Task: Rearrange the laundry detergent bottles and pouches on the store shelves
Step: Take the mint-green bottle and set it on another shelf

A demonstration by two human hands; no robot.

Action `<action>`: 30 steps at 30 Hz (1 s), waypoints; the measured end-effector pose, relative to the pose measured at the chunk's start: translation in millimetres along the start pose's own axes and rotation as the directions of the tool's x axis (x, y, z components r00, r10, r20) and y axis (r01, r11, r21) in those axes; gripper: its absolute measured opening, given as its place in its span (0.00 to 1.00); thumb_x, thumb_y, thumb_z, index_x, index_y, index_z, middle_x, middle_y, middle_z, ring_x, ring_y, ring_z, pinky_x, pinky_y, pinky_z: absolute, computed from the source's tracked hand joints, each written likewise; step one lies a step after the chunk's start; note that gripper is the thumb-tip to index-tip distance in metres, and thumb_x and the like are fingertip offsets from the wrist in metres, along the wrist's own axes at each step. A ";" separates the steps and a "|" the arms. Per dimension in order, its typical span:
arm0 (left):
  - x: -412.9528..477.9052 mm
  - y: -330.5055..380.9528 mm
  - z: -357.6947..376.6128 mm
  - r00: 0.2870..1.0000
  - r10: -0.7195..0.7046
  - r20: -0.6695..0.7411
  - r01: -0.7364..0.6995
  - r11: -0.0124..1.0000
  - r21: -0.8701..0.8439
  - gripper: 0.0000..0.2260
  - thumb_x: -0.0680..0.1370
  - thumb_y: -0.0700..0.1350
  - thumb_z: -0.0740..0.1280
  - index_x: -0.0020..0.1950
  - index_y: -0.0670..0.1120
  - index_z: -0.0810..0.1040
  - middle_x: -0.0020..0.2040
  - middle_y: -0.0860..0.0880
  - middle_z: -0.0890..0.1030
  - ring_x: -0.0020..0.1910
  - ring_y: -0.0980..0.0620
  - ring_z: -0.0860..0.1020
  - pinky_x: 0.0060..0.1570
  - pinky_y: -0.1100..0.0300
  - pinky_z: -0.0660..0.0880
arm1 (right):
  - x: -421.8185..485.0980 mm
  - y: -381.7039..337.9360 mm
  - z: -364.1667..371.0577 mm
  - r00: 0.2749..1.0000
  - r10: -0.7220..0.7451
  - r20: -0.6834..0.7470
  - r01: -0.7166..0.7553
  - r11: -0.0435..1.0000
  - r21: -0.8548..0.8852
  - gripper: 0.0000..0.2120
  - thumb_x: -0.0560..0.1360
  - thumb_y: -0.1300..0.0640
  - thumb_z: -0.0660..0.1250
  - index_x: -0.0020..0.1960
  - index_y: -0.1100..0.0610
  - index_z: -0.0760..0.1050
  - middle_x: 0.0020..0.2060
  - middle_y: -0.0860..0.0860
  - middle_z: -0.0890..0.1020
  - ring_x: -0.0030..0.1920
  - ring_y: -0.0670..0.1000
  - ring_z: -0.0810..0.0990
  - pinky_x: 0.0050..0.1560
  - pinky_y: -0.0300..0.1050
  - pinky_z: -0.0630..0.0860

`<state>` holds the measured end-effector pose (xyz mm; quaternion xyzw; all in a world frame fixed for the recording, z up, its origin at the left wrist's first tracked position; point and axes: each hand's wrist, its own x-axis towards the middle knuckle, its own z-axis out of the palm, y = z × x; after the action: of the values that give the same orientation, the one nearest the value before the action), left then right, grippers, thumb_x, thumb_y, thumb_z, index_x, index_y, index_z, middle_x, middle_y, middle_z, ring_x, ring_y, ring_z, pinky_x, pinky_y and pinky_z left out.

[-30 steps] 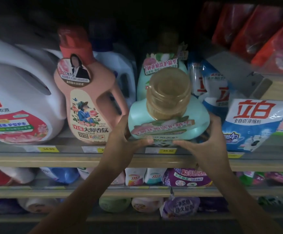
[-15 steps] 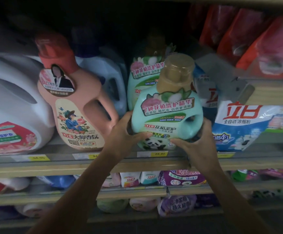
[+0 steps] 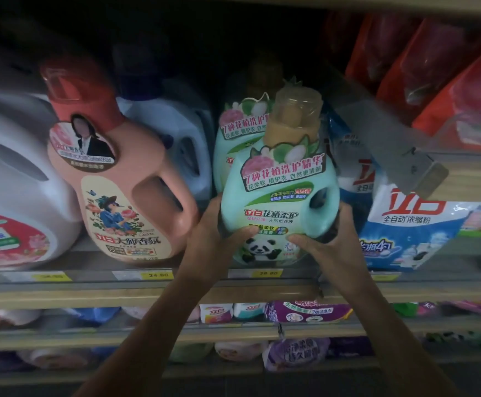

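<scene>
A mint-green detergent bottle (image 3: 279, 202) with a tan cap and a panda label stands nearly upright at the front of the shelf (image 3: 61, 293). My left hand (image 3: 219, 233) grips its lower left side and my right hand (image 3: 328, 245) grips its lower right side. A second mint-green bottle (image 3: 236, 133) stands right behind it, partly hidden. To the left is a pink bottle (image 3: 119, 190) with a red cap. A blue-and-white powder pouch (image 3: 422, 227) lies to the right.
A large white jug (image 3: 13, 179) fills the far left, with a white-blue jug (image 3: 182, 138) behind the pink bottle. Red pouches (image 3: 434, 81) sit on a raised ledge at upper right. Lower shelves hold several small bottles and purple pouches (image 3: 305, 310).
The mint-green bottle was tipped with its cap toward me; both hands have stood it upright so its front label faces out, and it sits slightly further back on the shelf.
</scene>
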<state>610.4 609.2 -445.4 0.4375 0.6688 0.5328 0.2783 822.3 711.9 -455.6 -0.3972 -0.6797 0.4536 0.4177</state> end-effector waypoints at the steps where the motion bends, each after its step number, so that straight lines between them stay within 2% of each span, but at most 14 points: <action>1: 0.5 -0.2 1.1 1.000 -0.008 -0.008 0.008 1.000 -0.005 0.34 0.64 0.62 0.74 0.68 0.57 0.72 0.55 0.64 0.83 0.52 0.70 0.80 0.46 0.75 0.77 | 1.6 0.9 0.1 1.000 0.001 0.002 -0.001 1.000 -0.002 0.34 0.64 0.57 0.84 0.61 0.40 0.70 0.52 0.36 0.83 0.48 0.37 0.84 0.39 0.31 0.81; 3: 3.4 -1.7 2.8 1.000 -0.024 -0.003 0.024 0.999 -0.030 0.33 0.64 0.61 0.75 0.68 0.58 0.72 0.57 0.61 0.84 0.56 0.64 0.82 0.55 0.60 0.81 | 4.0 2.3 0.8 1.000 0.007 0.004 -0.007 1.000 -0.006 0.34 0.65 0.57 0.84 0.61 0.39 0.69 0.51 0.33 0.82 0.49 0.34 0.83 0.40 0.29 0.80; 5: 6.6 -2.6 3.0 1.000 -0.026 0.003 0.026 0.999 -0.045 0.33 0.65 0.59 0.76 0.69 0.58 0.72 0.59 0.59 0.84 0.58 0.61 0.82 0.59 0.52 0.81 | 6.6 3.6 2.3 1.000 0.016 0.008 -0.016 1.000 -0.003 0.34 0.65 0.57 0.83 0.60 0.36 0.69 0.51 0.31 0.82 0.51 0.32 0.82 0.41 0.27 0.79; 12: 8.5 1.7 3.7 0.999 -0.033 -0.001 0.033 0.999 -0.019 0.33 0.65 0.59 0.75 0.69 0.57 0.72 0.58 0.60 0.84 0.56 0.63 0.82 0.58 0.56 0.82 | 10.5 4.5 4.4 0.999 0.049 0.009 -0.049 0.998 0.025 0.36 0.64 0.52 0.83 0.63 0.33 0.68 0.53 0.28 0.80 0.54 0.30 0.79 0.44 0.27 0.79; 16: 8.5 3.9 2.6 0.999 -0.034 0.010 0.035 0.999 -0.025 0.29 0.70 0.50 0.76 0.70 0.53 0.72 0.60 0.55 0.84 0.59 0.57 0.82 0.59 0.51 0.81 | 9.6 2.6 4.3 0.998 0.060 0.012 -0.061 0.997 0.036 0.39 0.63 0.50 0.83 0.68 0.38 0.66 0.55 0.30 0.80 0.56 0.32 0.79 0.48 0.31 0.81; 20: 6.6 9.2 0.5 0.998 -0.055 0.013 0.055 0.998 -0.023 0.30 0.70 0.49 0.77 0.70 0.52 0.72 0.59 0.55 0.84 0.59 0.55 0.83 0.56 0.57 0.82 | 8.2 1.0 3.8 0.998 0.061 0.019 -0.062 0.997 0.041 0.38 0.64 0.52 0.83 0.67 0.38 0.67 0.54 0.30 0.81 0.56 0.33 0.80 0.46 0.30 0.80; 25: -3.6 22.7 5.1 0.994 -0.093 -0.065 0.096 0.995 0.035 0.31 0.67 0.56 0.74 0.69 0.56 0.70 0.61 0.52 0.83 0.61 0.49 0.81 0.61 0.44 0.79 | 3.0 -3.0 7.3 0.998 0.066 -0.012 -0.066 0.996 0.059 0.40 0.66 0.56 0.83 0.71 0.41 0.66 0.56 0.33 0.81 0.56 0.31 0.79 0.46 0.29 0.80; 28: -16.3 33.0 8.2 0.991 -0.075 -0.112 0.088 0.990 0.110 0.26 0.72 0.56 0.72 0.68 0.59 0.70 0.59 0.54 0.83 0.57 0.51 0.82 0.57 0.44 0.80 | -3.7 -8.4 10.5 0.998 0.062 -0.024 -0.061 0.997 0.043 0.41 0.68 0.59 0.81 0.74 0.43 0.64 0.59 0.31 0.77 0.55 0.25 0.76 0.44 0.25 0.77; 30: -20.8 36.9 2.8 0.993 -0.056 -0.102 0.078 0.971 0.226 0.28 0.75 0.55 0.70 0.73 0.57 0.66 0.63 0.50 0.82 0.59 0.48 0.81 0.58 0.45 0.79 | -8.5 -11.5 9.9 0.998 0.062 -0.016 -0.062 0.998 0.004 0.42 0.70 0.59 0.80 0.77 0.47 0.64 0.63 0.36 0.77 0.57 0.26 0.76 0.47 0.24 0.77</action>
<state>633.0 593.9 -412.8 0.4180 0.7528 0.4623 0.2118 814.1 698.1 -448.8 -0.4211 -0.6627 0.4644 0.4096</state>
